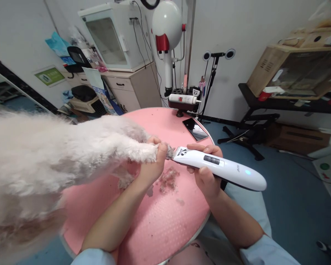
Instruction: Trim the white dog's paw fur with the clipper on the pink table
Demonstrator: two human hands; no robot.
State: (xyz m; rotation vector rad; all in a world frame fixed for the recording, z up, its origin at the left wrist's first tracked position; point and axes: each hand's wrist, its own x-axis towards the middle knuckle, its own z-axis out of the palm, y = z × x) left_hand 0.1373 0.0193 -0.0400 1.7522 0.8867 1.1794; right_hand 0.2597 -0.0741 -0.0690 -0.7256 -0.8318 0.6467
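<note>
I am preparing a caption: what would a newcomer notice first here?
The white-furred animal fills the left side, its outstretched leg held by the left hand. The right hand holds a white clipper at the paw. Beneath is a round pink table, with fur clippings lying between the forearms.

Open room above pink tabletop [157,224] between the forearms [121,213], white dog [44,151] blocking left, phone [194,129] at far right

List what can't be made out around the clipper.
In the head view:
White-furred animal: cut off by the left edge.
Held paw: partly covered by the left hand.
Right hand: fingers partly hidden behind the clipper.
Lettering beside its light: too small to read.
</note>
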